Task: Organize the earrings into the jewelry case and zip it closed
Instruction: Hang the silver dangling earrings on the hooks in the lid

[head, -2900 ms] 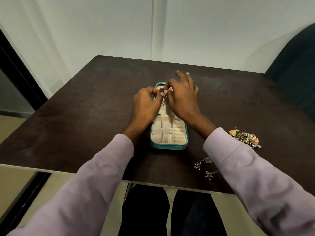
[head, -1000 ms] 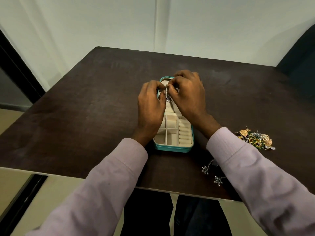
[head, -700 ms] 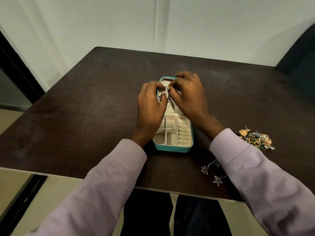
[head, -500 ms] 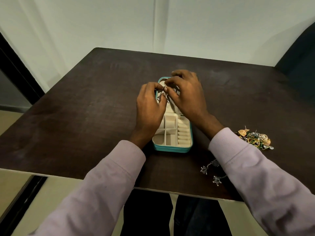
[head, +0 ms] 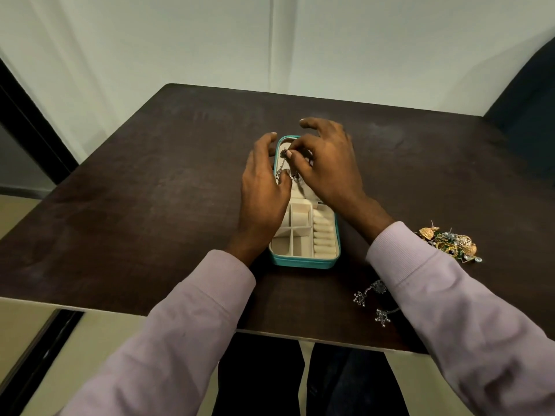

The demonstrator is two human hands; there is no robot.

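Mid-frame on the dark desk lies the teal jewelry case, open, its cream compartments showing at the near end. Both hands work over its far half: the right hand pinches a dangling silver earring at its top, while the left hand touches the lower end with thumb and fingers loosely curled. At the right of the frame sits a pile of gold earrings; silver star-shaped earrings lie lower right.
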